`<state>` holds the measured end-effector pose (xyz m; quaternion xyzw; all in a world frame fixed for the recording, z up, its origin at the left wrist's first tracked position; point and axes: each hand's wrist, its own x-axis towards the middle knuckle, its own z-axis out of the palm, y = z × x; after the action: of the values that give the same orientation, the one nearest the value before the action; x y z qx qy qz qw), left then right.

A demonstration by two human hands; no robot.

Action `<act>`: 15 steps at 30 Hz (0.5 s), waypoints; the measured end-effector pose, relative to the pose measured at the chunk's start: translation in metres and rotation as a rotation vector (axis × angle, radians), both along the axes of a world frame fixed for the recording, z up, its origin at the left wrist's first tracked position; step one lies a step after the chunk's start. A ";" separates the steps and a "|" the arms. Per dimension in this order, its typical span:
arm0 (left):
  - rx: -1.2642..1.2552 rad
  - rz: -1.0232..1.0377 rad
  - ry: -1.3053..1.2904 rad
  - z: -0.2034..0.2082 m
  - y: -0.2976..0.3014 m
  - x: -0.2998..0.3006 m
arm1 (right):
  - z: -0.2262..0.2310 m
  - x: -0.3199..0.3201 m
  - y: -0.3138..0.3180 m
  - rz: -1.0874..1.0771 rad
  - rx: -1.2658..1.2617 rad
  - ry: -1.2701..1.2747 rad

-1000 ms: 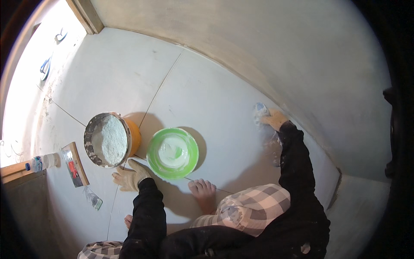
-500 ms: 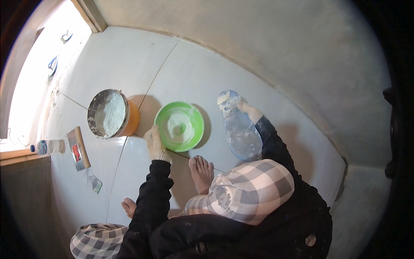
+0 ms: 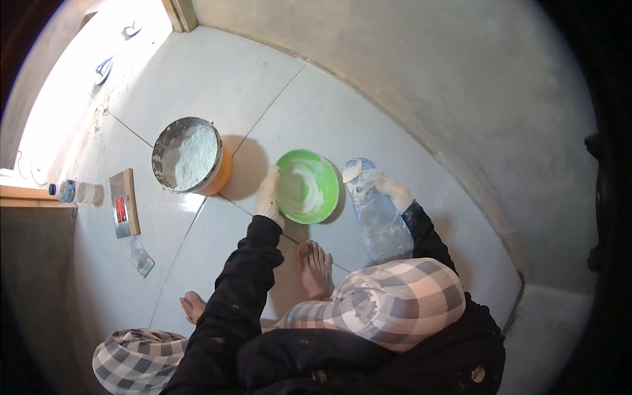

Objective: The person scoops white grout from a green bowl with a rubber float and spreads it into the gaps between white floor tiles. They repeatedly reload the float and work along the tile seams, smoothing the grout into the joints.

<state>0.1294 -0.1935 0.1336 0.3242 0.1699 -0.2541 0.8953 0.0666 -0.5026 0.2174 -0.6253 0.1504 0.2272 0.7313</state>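
My left hand (image 3: 268, 194), in a pale glove, grips the left rim of a green bowl (image 3: 328, 172). White residue smears the bowl's inside, and the bowl is tilted. To its right, my gloved right hand (image 3: 395, 193) is closed on the side of a long, clear bluish plastic container (image 3: 376, 224). A cream-coloured lump (image 3: 353, 171) sticks to the container's far end. Its near end is hidden behind my knee. An orange bucket (image 3: 224, 176) with a dark, crusted rim stands left of the bowl, holding pale powdery material (image 3: 196, 155).
On the left floor lie a flat metal trowel (image 3: 122, 203) with a wooden edge, a clear plastic bottle (image 3: 76, 191) with a blue cap, and a clear scrap with a green edge (image 3: 141, 258). Sandals (image 3: 103, 70) are by the bright doorway. A wall (image 3: 461, 85) bounds the right.
The view has shifted, so the bucket and floor things appear farther right. My left hand has tipped the bowl and brought it closer to the plastic container. My right hand keeps its grip.
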 end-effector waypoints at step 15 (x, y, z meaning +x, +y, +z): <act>0.589 0.030 -0.115 0.013 0.043 0.025 | -0.042 0.049 0.039 0.661 -0.407 -0.205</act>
<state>0.1539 -0.1507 0.1462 0.5813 0.1903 -0.1618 0.7744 0.1158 -0.4638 0.1759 -0.7916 -0.0907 0.3522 0.4910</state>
